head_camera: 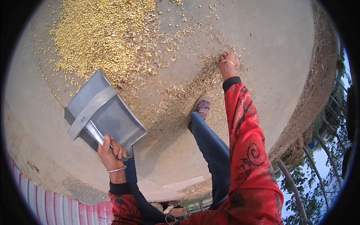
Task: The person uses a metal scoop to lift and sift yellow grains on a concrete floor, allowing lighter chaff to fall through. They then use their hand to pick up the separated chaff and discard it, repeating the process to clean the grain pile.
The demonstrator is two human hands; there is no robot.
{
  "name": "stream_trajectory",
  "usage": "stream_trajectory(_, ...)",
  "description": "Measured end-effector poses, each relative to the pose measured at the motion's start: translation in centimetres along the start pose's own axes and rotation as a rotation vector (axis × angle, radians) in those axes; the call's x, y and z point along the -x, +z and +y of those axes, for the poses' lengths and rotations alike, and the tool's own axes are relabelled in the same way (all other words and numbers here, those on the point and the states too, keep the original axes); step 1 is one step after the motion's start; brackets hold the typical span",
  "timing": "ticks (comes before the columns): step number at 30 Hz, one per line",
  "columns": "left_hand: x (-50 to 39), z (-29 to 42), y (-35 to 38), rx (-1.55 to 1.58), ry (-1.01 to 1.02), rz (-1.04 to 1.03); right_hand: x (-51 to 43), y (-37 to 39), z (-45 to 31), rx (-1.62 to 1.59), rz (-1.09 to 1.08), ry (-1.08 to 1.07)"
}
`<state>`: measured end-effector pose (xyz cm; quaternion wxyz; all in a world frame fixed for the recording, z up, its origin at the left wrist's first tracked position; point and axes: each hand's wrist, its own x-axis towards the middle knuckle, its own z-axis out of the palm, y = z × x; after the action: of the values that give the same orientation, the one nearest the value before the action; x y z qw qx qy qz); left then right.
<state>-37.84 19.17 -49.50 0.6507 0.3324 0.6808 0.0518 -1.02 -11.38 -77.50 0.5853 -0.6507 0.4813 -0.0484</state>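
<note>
My left hand (111,152) grips the bright handle of a sheet-metal scoop (115,119). A flat metal band arches across the scoop, and its pan holds no beans. Beyond the scoop's far edge lies a heap of yellow beans (95,36), which look like soybeans, mixed with bits of dry stalk. My right hand (229,59) is over a strip of straw chaff (208,70) on the concrete ground, its fingers curled. Whether anything is inside those fingers is hidden.
My shoe (202,107) stands on the chaff between my hands. Stray beans (184,19) are scattered right of the heap. Red-and-white corrugated sheeting (59,208) borders the lower left. Dry plant litter (315,84) lines the concrete's right edge, with poles (294,188) and trees beyond.
</note>
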Motion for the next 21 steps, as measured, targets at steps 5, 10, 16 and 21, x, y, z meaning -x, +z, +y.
stream_trajectory(5,-0.1,0.0,0.3,0.006,0.001,-0.005,0.5,1.3,-2.2,0.051,-0.322,0.005)
stream_trajectory(10,-0.2,-0.5,1.0,-0.020,0.022,0.013,6.5,10.5,-1.4,-0.116,-0.799,0.234)
stream_trajectory(16,0.1,-0.6,1.1,-0.017,0.034,-0.015,-0.9,3.1,-1.8,-0.216,-0.232,0.214)
stream_trajectory(21,0.0,-0.8,0.6,-0.030,0.021,-0.015,-7.9,-12.5,0.5,0.097,-0.006,0.321)
